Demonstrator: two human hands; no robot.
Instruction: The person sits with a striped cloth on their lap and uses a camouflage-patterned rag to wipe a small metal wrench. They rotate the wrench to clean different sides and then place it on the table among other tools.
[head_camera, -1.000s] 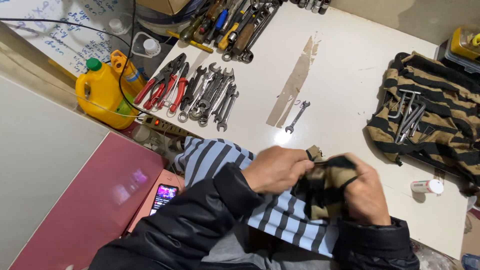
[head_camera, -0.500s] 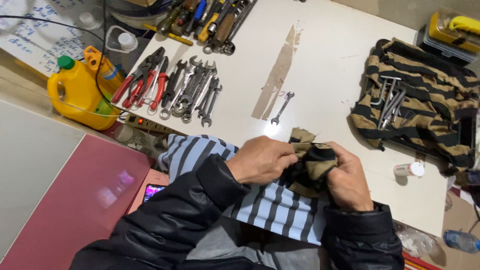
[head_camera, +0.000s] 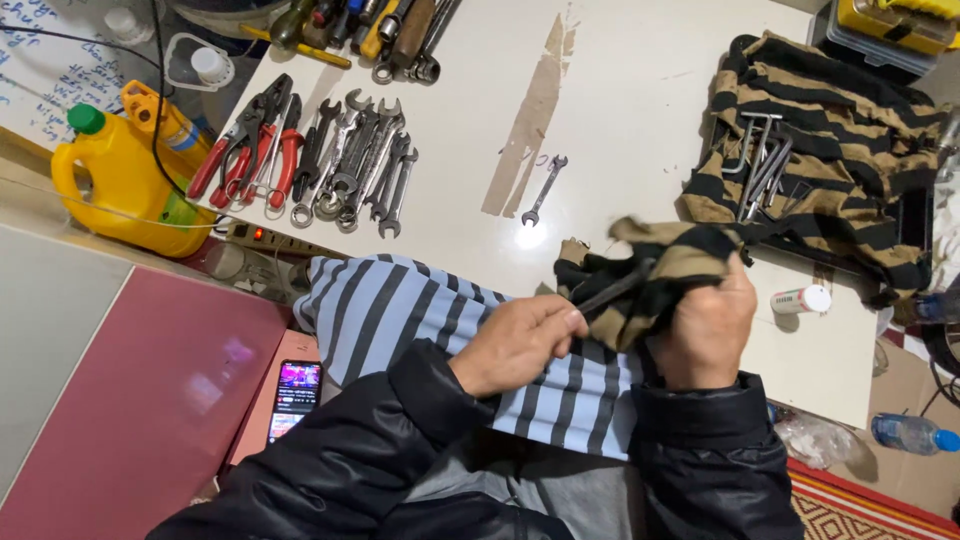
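Note:
My right hand (head_camera: 710, 330) grips a bunched tan-and-black striped rag (head_camera: 670, 262) just above the near edge of the white table (head_camera: 640, 120). A dark metal tool (head_camera: 612, 289) sticks out of the rag toward the left. My left hand (head_camera: 520, 342) pinches that tool's near end with its fingertips. Both hands are over a blue-and-black striped cloth (head_camera: 400, 310) that drapes from the table edge toward my lap.
A small wrench (head_camera: 540, 190) lies alone mid-table. Several wrenches (head_camera: 360, 165) and red-handled pliers (head_camera: 245, 145) lie in rows at left, beside a yellow jug (head_camera: 115, 180). A striped cloth (head_camera: 830, 110) carries metal keys (head_camera: 760, 160). A white bottle (head_camera: 800, 298) and phone (head_camera: 293, 390) are near.
My right hand has raised the rag and moved right. My left hand has drawn back toward me, and a dark tool now shows between the hands. The view has shifted.

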